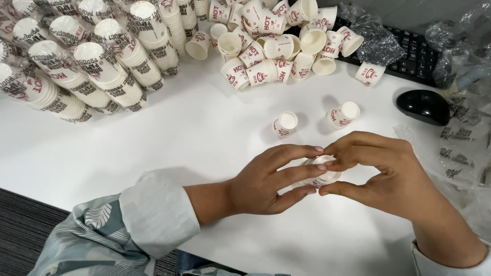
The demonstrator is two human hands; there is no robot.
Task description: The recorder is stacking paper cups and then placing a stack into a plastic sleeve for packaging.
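**Both hands closed on one small cup**

Head view: your left hand (276, 179) and right hand (381, 174) meet over the white worktop (194, 133), and both grip the same small paper cup (321, 171). Your left fingers (296, 153) wrap it from one side, your right fingers (348, 158) pinch it from the other, so most of the cup is hidden; only a strip of its white rim and wall shows between them.

Just beyond your fingers two more cups stand upside down, apart from each other: one (284, 124) past your left fingertips, one (342, 114) past your right. Farther out lies a loose pile (271, 46) of cups. Well beyond your left hand lie wrapped stacks (92, 66). Beyond your right hand sit a black mouse (423, 106) and a keyboard (409, 53), with crumpled plastic wrap (376, 36) near them.
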